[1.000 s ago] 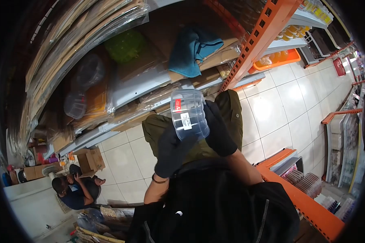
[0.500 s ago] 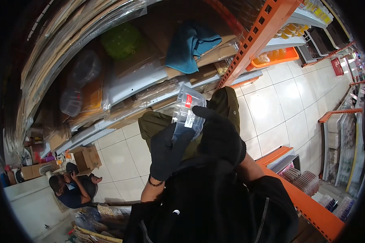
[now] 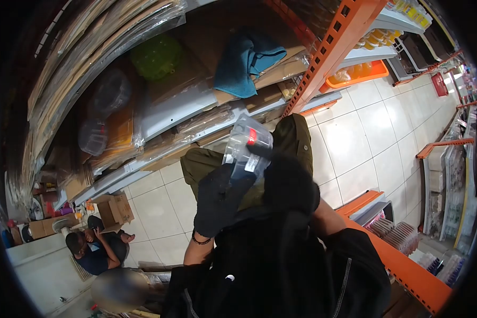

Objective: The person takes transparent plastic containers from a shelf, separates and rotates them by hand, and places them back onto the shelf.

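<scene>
Alongside the loaded shelving, over olive trousers, two black gloves at one clear container!
Left hand curls closed round its near end; right hand lays a finger across its side, the others too dark to judge; container between them, red label showing.

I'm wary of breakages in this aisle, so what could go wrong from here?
The clear container is up in the left hand, above the tiled floor; if the smooth plastic slipped in the glove, it could drop and crack. The right hand is close against its labelled side, so a careless rub might lift a label. The blue cloth overhangs the shelf edge and might fall if brushed.
</scene>
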Demonstrator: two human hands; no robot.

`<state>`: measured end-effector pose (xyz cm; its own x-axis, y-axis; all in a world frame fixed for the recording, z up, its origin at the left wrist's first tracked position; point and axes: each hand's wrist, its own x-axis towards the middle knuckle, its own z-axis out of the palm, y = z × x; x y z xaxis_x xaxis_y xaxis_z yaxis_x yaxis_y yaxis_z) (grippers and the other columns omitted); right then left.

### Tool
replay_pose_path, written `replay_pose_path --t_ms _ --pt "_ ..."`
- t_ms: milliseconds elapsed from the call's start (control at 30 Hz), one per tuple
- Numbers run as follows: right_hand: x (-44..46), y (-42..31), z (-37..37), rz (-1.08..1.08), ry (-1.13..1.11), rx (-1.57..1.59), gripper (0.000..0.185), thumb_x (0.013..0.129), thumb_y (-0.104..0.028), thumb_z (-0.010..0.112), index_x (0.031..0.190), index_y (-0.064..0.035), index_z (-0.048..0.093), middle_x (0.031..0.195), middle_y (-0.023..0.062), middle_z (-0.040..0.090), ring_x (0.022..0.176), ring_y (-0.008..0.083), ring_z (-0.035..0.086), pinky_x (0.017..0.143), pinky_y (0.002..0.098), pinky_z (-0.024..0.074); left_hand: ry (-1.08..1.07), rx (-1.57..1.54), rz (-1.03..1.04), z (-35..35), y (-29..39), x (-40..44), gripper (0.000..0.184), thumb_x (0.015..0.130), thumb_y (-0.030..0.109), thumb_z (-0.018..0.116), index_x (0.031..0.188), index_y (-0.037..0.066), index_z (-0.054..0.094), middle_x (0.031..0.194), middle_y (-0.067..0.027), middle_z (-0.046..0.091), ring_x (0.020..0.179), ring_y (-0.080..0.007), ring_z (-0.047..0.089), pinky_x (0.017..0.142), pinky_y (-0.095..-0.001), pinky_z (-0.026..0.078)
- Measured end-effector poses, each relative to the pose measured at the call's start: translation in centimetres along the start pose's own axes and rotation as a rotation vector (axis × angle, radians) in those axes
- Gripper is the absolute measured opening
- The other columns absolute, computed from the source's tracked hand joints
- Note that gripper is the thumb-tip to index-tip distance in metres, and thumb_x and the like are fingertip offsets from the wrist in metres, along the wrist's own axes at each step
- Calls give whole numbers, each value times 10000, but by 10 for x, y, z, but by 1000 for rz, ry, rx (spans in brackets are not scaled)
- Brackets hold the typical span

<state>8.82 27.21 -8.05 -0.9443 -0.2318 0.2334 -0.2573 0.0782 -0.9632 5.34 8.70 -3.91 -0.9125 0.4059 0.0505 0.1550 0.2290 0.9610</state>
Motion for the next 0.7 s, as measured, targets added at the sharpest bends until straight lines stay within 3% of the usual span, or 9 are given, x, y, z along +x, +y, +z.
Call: replay_pose_path --t_ms 67,133,200,267,367,467,600,667,700 --pt "0 -3 -5 -7 15 11 483 758 -133 636 1187 54 517 712 26 537 601 146 522 767 345 473 -41 26 -46 -1 3 -2 237 780 90 708 991 -3 653 842 -149 664 706 -239 639 645 -303 491" --pt "0 -3 0 -51 46 -30 487 766 -186 638 1173 54 515 715 32 544 613 164 535 797 368 468 -58 215 170 -7 -3 -3 244 771 78 706 991 -10 649 845 -157 661 705 -255 640 638 -311 489" --pt "-1 -4 -1 -72 66 -54 498 775 -238 640 1158 53 513 719 39 551 625 182 548 828 391 462 -81 256 202 -12 -6 -2 261 764 68 705 1002 -16 642 856 -166 657 713 -269 641 638 -320 488" --pt "-3 -10 -13 1 50 11 515 783 -291 642 1143 53 511 722 45 558 638 200 562 858 414 456 -106 149 42 -14 -6 -2 287 758 61 705 1023 -22 634 873 -177 653 728 -281 644 644 -328 490" --pt "-15 1 -12 86 23 121 551 795 -370 645 1122 53 508 727 55 568 656 227 582 904 449 447 -156 118 197 -16 -10 0 337 752 62 708 1065 -24 615 893 -184 649 749 -295 646 655 -338 492" --pt "-23 35 25 -79 146 280 525 807 -391 625 1075 51 529 783 81 600 685 235 595 942 462 424 -95 102 52 -17 -16 -2 314 751 57 703 1043 -24 620 894 -183 649 763 -305 647 674 -343 498" --pt "12 -3 -18 -491 23 -32 445 818 -335 609 1045 44 562 997 136 602 836 234 601 977 466 392 -88 160 80 -14 -11 1 300 723 57 719 1004 -15 642 913 -171 656 790 -301 652 690 -347 504" --pt "14 -5 -36 -553 49 -23 361 821 -276 590 1011 31 582 1086 146 579 901 228 589 980 456 390 -134 185 75 -22 -6 0 315 702 78 740 994 -2 654 925 -158 663 814 -296 657 707 -346 508" --pt "10 -1 -39 -485 101 81 318 822 -245 578 994 23 590 1116 143 564 926 221 580 977 442 396 -136 177 111 -25 -9 -2 324 693 89 750 993 5 658 927 -152 666 822 -289 660 708 -343 508"
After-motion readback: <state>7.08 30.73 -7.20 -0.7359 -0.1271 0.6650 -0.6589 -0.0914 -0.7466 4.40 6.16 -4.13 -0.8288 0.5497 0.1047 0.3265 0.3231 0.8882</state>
